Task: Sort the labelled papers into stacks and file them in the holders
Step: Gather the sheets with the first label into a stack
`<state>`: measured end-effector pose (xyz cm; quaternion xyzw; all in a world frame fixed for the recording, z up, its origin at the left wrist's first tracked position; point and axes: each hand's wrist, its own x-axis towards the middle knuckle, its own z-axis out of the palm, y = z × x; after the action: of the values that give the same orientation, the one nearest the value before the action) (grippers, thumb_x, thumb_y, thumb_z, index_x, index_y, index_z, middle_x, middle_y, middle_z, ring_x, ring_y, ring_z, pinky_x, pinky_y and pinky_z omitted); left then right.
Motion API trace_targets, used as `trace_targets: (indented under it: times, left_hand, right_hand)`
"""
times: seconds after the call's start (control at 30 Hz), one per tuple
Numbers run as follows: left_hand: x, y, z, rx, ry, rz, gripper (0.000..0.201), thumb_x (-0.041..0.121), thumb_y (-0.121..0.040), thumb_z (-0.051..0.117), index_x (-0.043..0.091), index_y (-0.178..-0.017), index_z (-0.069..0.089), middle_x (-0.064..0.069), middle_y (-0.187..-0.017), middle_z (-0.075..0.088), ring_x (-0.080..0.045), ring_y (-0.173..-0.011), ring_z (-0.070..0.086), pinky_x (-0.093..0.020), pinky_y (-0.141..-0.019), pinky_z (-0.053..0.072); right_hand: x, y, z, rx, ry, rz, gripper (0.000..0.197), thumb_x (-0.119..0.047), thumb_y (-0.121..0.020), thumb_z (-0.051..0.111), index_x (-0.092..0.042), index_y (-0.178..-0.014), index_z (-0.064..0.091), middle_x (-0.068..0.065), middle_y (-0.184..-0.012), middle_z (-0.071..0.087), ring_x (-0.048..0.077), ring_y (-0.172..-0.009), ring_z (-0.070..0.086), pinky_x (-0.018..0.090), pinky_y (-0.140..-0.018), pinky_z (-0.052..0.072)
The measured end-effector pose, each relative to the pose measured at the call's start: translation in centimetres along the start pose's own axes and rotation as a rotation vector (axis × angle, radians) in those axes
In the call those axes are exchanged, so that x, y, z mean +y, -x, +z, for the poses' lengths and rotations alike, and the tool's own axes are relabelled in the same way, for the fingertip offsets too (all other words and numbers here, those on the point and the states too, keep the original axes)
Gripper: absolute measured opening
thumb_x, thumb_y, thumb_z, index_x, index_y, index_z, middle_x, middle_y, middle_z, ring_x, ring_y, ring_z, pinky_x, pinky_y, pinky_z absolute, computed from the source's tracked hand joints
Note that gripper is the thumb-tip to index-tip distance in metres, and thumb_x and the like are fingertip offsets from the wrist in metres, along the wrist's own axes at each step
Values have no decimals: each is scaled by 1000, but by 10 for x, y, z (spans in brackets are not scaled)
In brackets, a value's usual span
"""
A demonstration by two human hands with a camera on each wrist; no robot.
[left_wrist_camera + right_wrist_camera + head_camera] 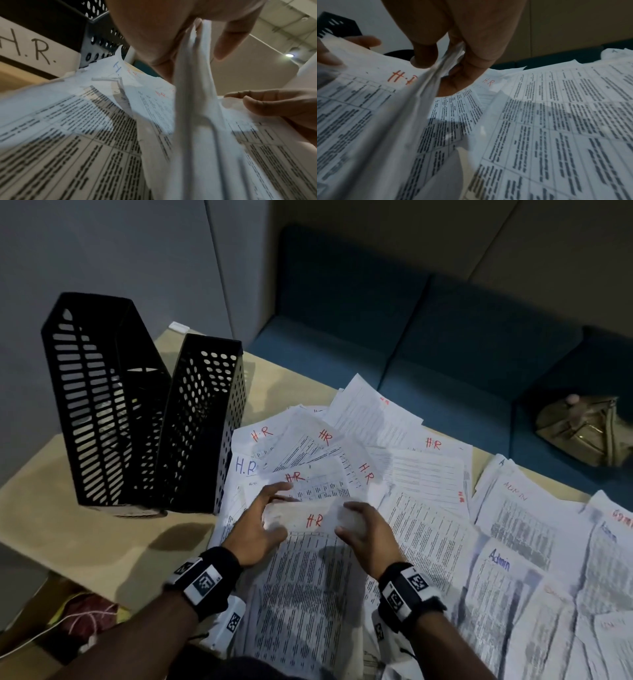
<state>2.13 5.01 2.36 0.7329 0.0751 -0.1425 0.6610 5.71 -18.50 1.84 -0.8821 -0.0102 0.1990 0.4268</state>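
Your left hand [255, 525] and right hand [366, 530] each pinch one side edge of a thin bundle of white printed sheets marked "H.R" in red [313, 546], fingers curled round it, apparently to square it. It is lifted over loose, limp, creased papers on the beige worktop [102, 542], near 2 black perforated holders [202, 422].

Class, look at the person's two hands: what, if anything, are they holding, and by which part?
Both hold one bundle of H.R sheets by its top edge: the left hand pinches the top-left corner, the right hand the top-right corner.
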Motion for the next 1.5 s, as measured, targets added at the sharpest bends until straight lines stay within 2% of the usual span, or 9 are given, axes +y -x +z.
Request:
trace_targets:
  times: [0.13,0.37,0.5,0.63,0.77,0.93,1.13,1.33,1.5]
  left_hand:
    - [0,0,-4,4,-42,0,43,-4,-72,52,34,-89,60,16,-113,61,-6,-118,54,-28,-94,45]
    - [-10,4,-9,117,-3,12,38,1,-84,67,35,-78,51,7,-116,62,-9,-108,62,-33,-82,57]
    - [-13,7,-9,159,78,-17,39,3,-81,71,33,-87,48,-8,-111,64,-28,-91,68,-42,-65,58]
    - [-19,10,-12,248,188,-163,69,16,-76,79,45,-127,45,-2,-128,56,-23,-109,62,-43,-86,56]
    - [-35,26,-11,173,248,-397,102,49,-48,91,9,-131,46,-5,-111,66,-17,-87,65,-26,-69,56]
    - [-52,32,-24,349,214,-418,13,9,-81,75,11,-93,70,-1,-77,76,-25,-74,69,-24,-54,53]
    - [-67,36,-50,309,127,-475,11,18,-93,59,15,-100,67,-3,-96,71,-19,-90,67,-24,-65,53]
    - [-62,31,-47,290,80,-527,19,13,-94,57,6,-110,63,-8,-103,69,-16,-79,62,-28,-63,48]
    - [-46,30,-46,267,205,-482,35,5,-92,57,-2,-126,54,-8,-111,60,-23,-94,59,-25,-69,49]
  right_hand:
    - [-6,-11,-1,57,-10,-48,65,-25,-76,78,-29,-133,47,-11,-122,47,8,-113,46,21,-97,39]
    - [-6,-18,-4,50,85,-108,54,-33,-76,77,-25,-124,53,-11,-118,48,7,-108,47,32,-98,44]
    - [-7,-24,-3,-33,127,-138,48,-40,-82,69,-29,-126,54,-10,-118,54,9,-105,55,29,-94,47]
    - [-9,-33,2,50,-97,-36,5,-25,-89,64,-20,-91,66,-8,-95,68,4,-84,64,21,-74,50]
    - [-11,-38,0,94,-165,35,21,-31,-96,52,-19,-83,64,1,-84,68,15,-73,62,11,-55,43]
    - [-6,-43,7,123,-81,129,55,-57,-96,30,-14,-97,64,-1,-94,66,16,-85,60,23,-69,41]
    - [7,-42,43,77,70,384,70,-28,-83,71,-8,-138,34,13,-142,43,30,-123,51,38,-102,43]
    - [-8,-42,50,-43,289,244,19,-32,-91,54,-15,-86,62,9,-83,65,31,-87,65,26,-65,41]
    - [-31,-44,-34,318,-42,24,30,-33,-84,57,-9,-101,63,10,-91,68,23,-85,63,30,-70,47]
